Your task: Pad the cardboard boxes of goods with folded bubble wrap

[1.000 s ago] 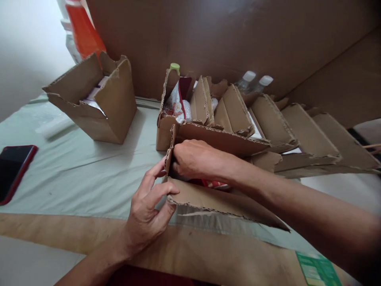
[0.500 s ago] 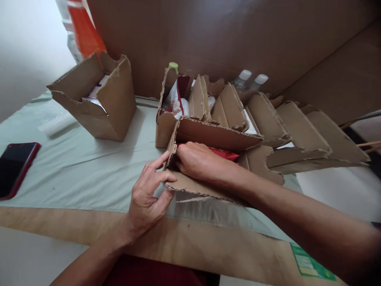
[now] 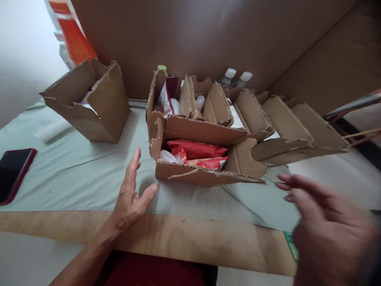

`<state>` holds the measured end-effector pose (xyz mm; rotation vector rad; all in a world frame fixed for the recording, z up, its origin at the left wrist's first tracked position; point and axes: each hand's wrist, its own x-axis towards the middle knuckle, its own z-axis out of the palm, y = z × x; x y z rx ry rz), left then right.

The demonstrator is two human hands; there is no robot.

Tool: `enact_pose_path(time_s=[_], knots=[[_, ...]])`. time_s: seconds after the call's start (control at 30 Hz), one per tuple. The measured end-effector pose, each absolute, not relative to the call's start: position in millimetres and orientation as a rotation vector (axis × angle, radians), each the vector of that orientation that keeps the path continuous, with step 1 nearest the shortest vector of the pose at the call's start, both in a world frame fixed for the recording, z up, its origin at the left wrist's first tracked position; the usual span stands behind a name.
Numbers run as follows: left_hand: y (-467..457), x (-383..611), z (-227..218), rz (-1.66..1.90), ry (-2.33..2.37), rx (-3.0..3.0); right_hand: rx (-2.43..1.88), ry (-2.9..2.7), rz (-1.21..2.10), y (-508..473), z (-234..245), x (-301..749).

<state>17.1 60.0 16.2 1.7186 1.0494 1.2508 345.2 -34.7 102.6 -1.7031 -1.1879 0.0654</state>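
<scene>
The front cardboard box (image 3: pixel 187 176) holds red packets (image 3: pixel 198 150) and a piece of clear, crinkled plastic (image 3: pixel 168 156). Just left of this box, my left hand (image 3: pixel 131 200) is open above the cloth, thumb and fingers spread, touching nothing. My right hand (image 3: pixel 330 226) is at the right, apart from the box and blurred by motion. Its fingers stretch forward, thumb apart, and nothing shows in them. A torn paper strip hangs along the box's front edge.
Behind stand several cardboard compartments (image 3: pixel 222 105) with packets and bottles. Another cardboard box (image 3: pixel 107 107) is at left, near a phone (image 3: pixel 16 172). Clear bottles with white caps (image 3: pixel 230 73) and an orange bottle (image 3: pixel 76 43) stand at the back. A pale green cloth (image 3: pixel 89 174) covers the table.
My right hand has come out of the front box and moved right. My left hand has let go of the box's left corner and drawn back left. The box's contents now show.
</scene>
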Motion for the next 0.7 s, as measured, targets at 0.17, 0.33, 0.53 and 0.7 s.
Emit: enact_pose_path(time_s=[0.17, 0.33, 0.53, 0.7], knots=[[69.9, 40.4, 19.6, 1.139, 0.934, 1.693, -1.729, -1.186, 0.362, -22.8, 31.6, 310.0], [64.9, 49.4, 13.9, 1.142, 0.802, 1.539, -1.638, -1.171, 0.380, -16.0, 24.9, 286.5], [48.3, 10.7, 33.9, 1.304, 0.790, 1.472, -1.492, -1.290, 0.382, -19.2, 54.7, 253.5], [46.1, 25.2, 52.4, 1.429, 0.746, 1.479, -1.404, -1.247, 0.345, -20.5, 76.6, 256.4]])
